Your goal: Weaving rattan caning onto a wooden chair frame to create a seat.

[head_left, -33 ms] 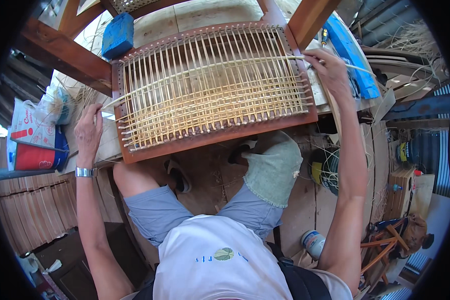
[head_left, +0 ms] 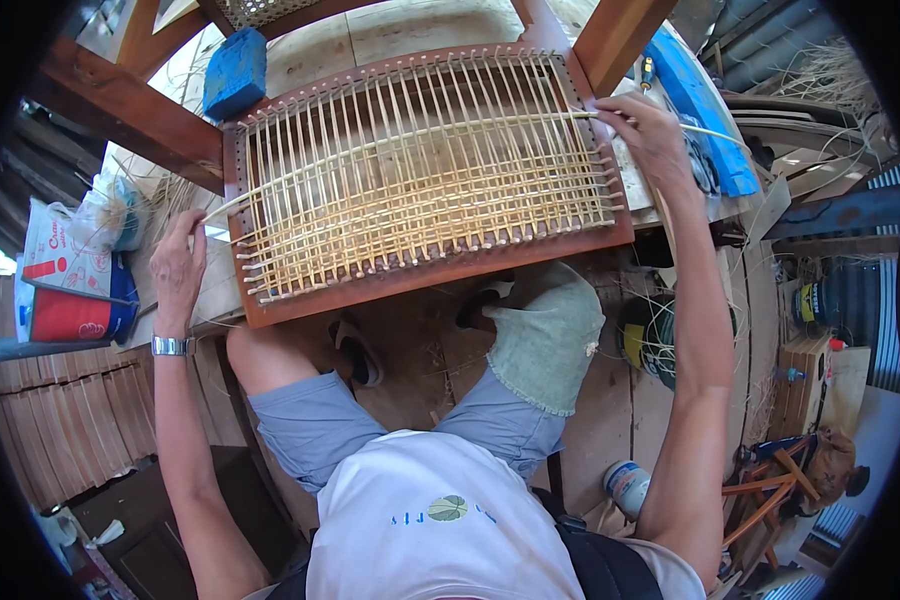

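Note:
A wooden chair seat frame (head_left: 420, 258) stands tilted in front of me, strung with upright pale cane strands and cross-woven in its nearer half. One long cane strand (head_left: 400, 138) crosses the upper, unwoven part from side to side. At its left end, just outside the frame, my left hand (head_left: 178, 262) is closed with the strand between thumb and fingers. My right hand (head_left: 642, 132) pinches the same strand at the frame's right edge, and its loose tail (head_left: 715, 131) runs on past the hand to the right.
A blue block (head_left: 236, 75) rests by the frame's far left corner. Chair legs (head_left: 625, 45) rise on both sides. A blue board (head_left: 705, 120) and a screwdriver (head_left: 648, 72) lie at right. Plastic bags (head_left: 80, 270) stand at left. A dark bucket (head_left: 655, 335) with cane is at lower right.
My right hand has shifted slightly left along the strand, to the frame's right edge. My left hand stays nearly still, and the seat frame has not moved.

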A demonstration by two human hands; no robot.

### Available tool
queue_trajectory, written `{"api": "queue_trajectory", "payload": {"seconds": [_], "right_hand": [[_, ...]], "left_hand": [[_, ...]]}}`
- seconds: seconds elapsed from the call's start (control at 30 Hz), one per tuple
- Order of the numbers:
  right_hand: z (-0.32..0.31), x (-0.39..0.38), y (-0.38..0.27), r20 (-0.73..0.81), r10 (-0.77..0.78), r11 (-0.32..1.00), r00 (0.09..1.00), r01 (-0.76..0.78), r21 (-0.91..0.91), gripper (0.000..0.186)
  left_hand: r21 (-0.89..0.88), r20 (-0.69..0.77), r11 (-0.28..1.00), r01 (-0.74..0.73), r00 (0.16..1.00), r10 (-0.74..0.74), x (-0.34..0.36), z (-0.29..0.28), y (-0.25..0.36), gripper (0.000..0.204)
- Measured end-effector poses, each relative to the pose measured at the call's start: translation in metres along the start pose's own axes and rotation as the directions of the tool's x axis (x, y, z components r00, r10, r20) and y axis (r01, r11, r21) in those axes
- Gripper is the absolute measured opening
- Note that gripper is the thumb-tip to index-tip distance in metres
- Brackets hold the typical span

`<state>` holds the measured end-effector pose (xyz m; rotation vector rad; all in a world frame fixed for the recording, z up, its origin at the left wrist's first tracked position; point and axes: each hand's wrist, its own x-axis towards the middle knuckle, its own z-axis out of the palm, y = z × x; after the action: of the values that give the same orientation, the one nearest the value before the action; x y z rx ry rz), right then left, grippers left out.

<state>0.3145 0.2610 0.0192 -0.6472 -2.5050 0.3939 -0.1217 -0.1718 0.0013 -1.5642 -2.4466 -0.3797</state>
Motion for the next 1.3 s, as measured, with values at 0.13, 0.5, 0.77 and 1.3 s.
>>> {"api": "queue_trajectory", "payload": {"seconds": [0.13,0.5,0.77,1.3], "right_hand": [[0.010,0.004,0.015,0.092,0.005,0.997,0.996,0.002,-0.079,0.014],[-0.012,0.021,0.018,0.292,-0.106,0.972,0.950,0.161,-0.171,0.012],[-0.004,0.003,0.012,0.255,0.147,0.950,0.956,-0.208,0.234,0.021],[-0.019,-0.026,0.031,0.254,0.493,0.783,0.832,-0.552,0.288,0.023]], "left_hand": [[-0.088,0.068,0.990,0.112,0.992,-0.106,0.004,0.002,0.009,0.018],[-0.187,0.208,0.963,0.196,0.965,-0.156,0.009,0.005,0.017,0.020],[-0.348,0.271,0.866,0.358,0.923,-0.272,0.009,0.001,0.008,0.033],[-0.492,-0.033,0.869,0.050,0.997,-0.075,0.088,-0.004,0.203,0.015]]}}
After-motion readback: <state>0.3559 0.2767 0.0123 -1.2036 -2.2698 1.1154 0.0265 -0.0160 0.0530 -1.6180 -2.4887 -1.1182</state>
